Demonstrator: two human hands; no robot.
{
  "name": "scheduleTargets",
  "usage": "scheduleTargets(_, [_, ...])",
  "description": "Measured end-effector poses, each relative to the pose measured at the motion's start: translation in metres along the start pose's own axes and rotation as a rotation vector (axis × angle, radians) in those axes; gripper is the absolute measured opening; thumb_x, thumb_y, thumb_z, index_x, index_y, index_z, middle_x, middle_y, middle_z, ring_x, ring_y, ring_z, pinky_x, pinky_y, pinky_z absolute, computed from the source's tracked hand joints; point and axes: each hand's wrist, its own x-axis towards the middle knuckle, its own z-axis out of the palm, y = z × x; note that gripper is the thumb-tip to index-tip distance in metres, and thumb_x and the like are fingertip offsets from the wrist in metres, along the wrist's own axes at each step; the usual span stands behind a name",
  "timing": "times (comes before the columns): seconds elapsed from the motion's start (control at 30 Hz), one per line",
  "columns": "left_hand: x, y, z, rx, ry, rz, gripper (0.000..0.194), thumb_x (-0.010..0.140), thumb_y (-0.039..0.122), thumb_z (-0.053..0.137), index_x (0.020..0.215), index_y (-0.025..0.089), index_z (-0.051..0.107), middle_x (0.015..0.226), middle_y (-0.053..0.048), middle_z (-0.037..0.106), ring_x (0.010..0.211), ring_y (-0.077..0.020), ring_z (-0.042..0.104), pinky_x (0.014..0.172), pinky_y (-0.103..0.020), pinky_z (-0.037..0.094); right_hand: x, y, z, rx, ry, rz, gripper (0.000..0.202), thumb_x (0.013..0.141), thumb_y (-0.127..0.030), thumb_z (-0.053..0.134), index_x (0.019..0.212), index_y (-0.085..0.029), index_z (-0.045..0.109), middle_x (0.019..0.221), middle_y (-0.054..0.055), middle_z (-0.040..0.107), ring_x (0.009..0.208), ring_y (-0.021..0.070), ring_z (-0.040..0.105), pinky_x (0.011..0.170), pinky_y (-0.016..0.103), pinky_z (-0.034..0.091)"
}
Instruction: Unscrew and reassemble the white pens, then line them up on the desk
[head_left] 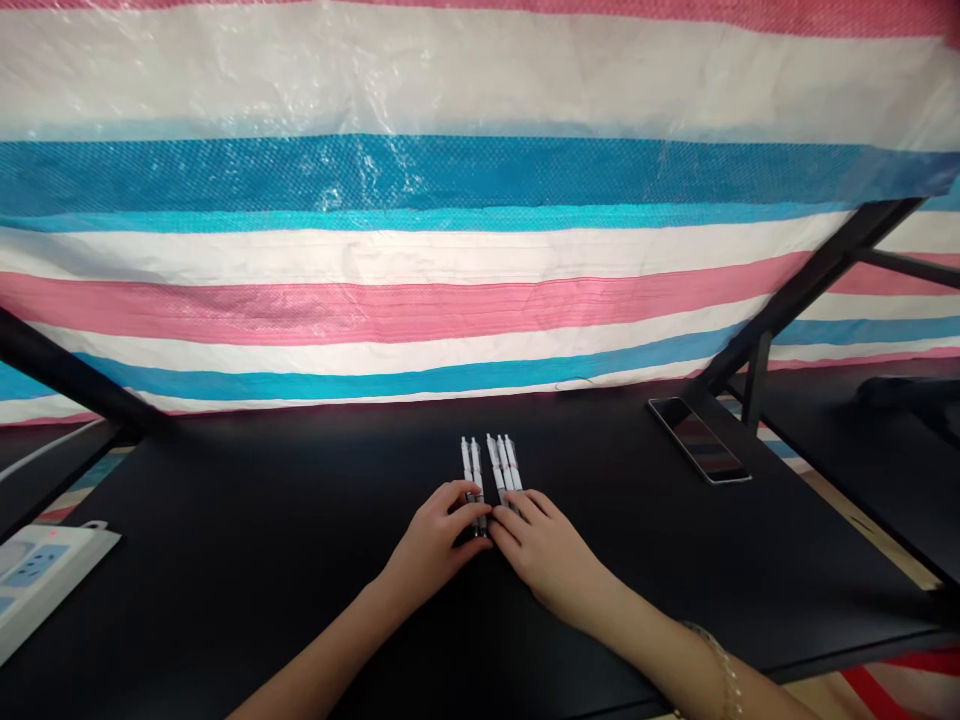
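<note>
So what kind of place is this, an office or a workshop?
Probably a makeshift work booth, not a regular office: a plain black desk screened by a striped plastic tarp, with a power strip and a phone lying on it, while both hands line up white pens.

Both hands sit together on the black table [262, 520], left hand [435, 545] and right hand [547, 555] pinching the near ends of five white pens [491, 465] lying side by side. Phone [699, 440] lies off right, probably a power strip [37, 575] far left. Striped tarp [450, 200] behind.
</note>
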Motion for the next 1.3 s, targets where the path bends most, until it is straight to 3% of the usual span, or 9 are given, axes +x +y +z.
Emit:
scheduleTargets(0.27, [-0.002,-0.001,0.002,0.03,0.016,0.016,0.03,0.079,0.028,0.062,0.109,0.028,0.064,0.11,-0.009,0.059,0.102,-0.0259,0.056,0.088,-0.041,0.046,0.004,0.003,0.006,-0.073,0.071,-0.04,0.018,0.087,-0.01,0.043,0.085,-0.014,0.06,0.085,0.007,0.061,0.09,0.0214,0.053,0.084,0.038,0.041])
scheduleTargets(0.43, [-0.002,0.002,-0.002,-0.013,0.044,-0.015,0.038,0.077,0.029,0.064,0.115,0.029,0.06,0.113,-0.009,0.059,0.106,-0.0271,0.053,0.092,-0.044,0.044,0.005,0.011,-0.008,0.131,0.107,-0.045,0.019,0.089,-0.011,0.042,0.089,-0.015,0.06,0.092,0.008,0.061,0.092,0.0199,0.054,0.079,0.035,0.043])
scheduleTargets(0.53, [-0.001,0.007,-0.009,-0.053,0.143,-0.075,0.034,0.078,0.027,0.062,0.112,0.029,0.061,0.112,-0.009,0.059,0.108,-0.0272,0.052,0.093,-0.045,0.042,0.003,0.013,-0.016,0.409,0.318,0.156,0.022,0.089,-0.012,0.041,0.102,-0.019,0.058,0.097,0.008,0.061,0.09,0.017,0.056,0.075,0.031,0.045])
scheduleTargets(0.63, [0.001,0.011,-0.014,-0.231,0.235,-0.234,0.029,0.079,0.028,0.061,0.108,0.026,0.062,0.108,-0.008,0.061,0.097,-0.0237,0.058,0.086,-0.039,0.048,-0.001,0.01,-0.019,0.641,0.622,0.435,0.02,0.084,-0.012,0.049,0.099,-0.022,0.058,0.094,0.007,0.061,0.089,0.0174,0.058,0.075,0.031,0.048])
scheduleTargets(0.73, [0.003,0.013,-0.017,-0.556,0.263,-0.441,0.028,0.077,0.033,0.063,0.103,0.022,0.063,0.095,-0.006,0.066,0.088,-0.0216,0.063,0.078,-0.035,0.052,-0.005,0.002,-0.016,0.795,0.738,0.522,0.015,0.08,-0.013,0.055,0.092,-0.021,0.058,0.093,0.009,0.061,0.087,0.0193,0.06,0.071,0.033,0.05])
scheduleTargets(0.93, [0.005,0.01,-0.02,-1.169,0.323,-0.733,0.026,0.071,0.033,0.071,0.088,0.014,0.067,0.083,-0.006,0.069,0.075,-0.0144,0.065,0.072,-0.023,0.052,-0.009,-0.017,-0.013,0.921,0.399,0.242,0.019,0.08,-0.01,0.049,0.092,-0.023,0.057,0.1,0.008,0.06,0.092,0.0175,0.058,0.079,0.033,0.048])
scheduleTargets(1.1, [0.005,0.0,-0.024,-1.271,0.368,-0.787,0.022,0.069,0.028,0.075,0.086,0.015,0.07,0.078,-0.003,0.069,0.07,-0.0099,0.062,0.067,-0.017,0.05,-0.001,-0.029,-0.015,1.651,0.108,0.465,0.048,0.081,-0.029,0.056,0.124,-0.025,0.036,0.125,0.013,0.042,0.092,0.0169,0.057,0.072,0.033,0.051])
scheduleTargets(1.2, [0.004,0.002,-0.024,-1.261,0.314,-0.745,0.021,0.072,0.03,0.073,0.086,0.015,0.07,0.074,-0.002,0.067,0.067,-0.0093,0.062,0.067,-0.018,0.05,0.0,-0.032,-0.008,2.177,-0.245,0.546,0.045,0.087,-0.047,0.044,0.124,-0.021,0.038,0.105,0.011,0.053,0.075,0.0166,0.062,0.056,0.029,0.05])
scheduleTargets(1.3, [0.005,0.007,-0.024,-1.247,0.214,-0.7,0.019,0.073,0.032,0.071,0.082,0.015,0.069,0.074,-0.003,0.067,0.07,-0.0125,0.064,0.068,-0.021,0.051,-0.003,-0.035,0.001,2.403,-0.498,0.604,0.048,0.088,-0.054,0.038,0.113,-0.014,0.049,0.076,0.006,0.059,0.055,0.0131,0.06,0.044,0.021,0.042])
